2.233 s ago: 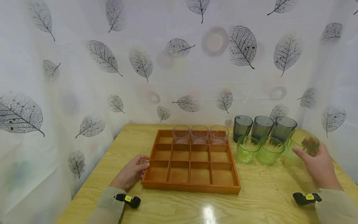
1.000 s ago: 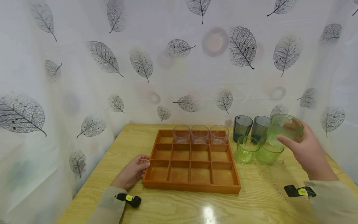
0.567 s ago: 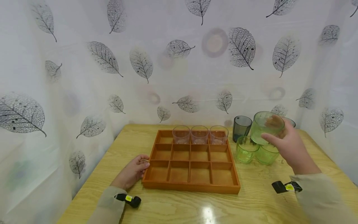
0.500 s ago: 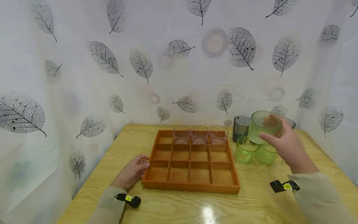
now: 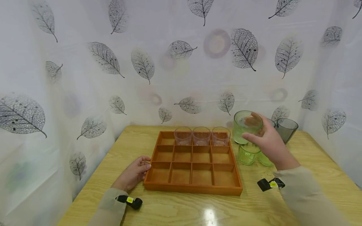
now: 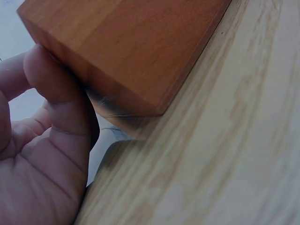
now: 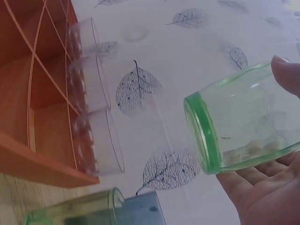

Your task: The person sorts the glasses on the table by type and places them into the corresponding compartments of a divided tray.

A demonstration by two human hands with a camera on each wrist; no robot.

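Note:
My right hand (image 5: 267,138) holds a clear green glass (image 5: 246,127), thumb on the near side and fingers behind, lifted above the table right of the tray's back corner. In the right wrist view the green glass (image 7: 239,122) shows its thick base. My left hand (image 5: 133,174) rests against the left side of a brown wooden divided tray (image 5: 195,189); in the left wrist view the thumb (image 6: 54,84) touches the outer wall. Clear pinkish glasses stand in three back-row compartments, including one glass (image 5: 183,138) left of the others. The back-left compartment (image 5: 167,138) holds nothing.
Two green glasses stand right of the tray, one green glass (image 5: 248,155) in front of the held one, the other partly behind my right hand. Behind them are grey glasses, including a grey glass (image 5: 287,128); others are mostly hidden. A leaf-patterned curtain (image 5: 181,78) borders the wooden table (image 5: 169,210).
My right hand has picked up the green glass at the far right and carried it up and left, over the other glasses toward the tray. My left hand stays against the tray.

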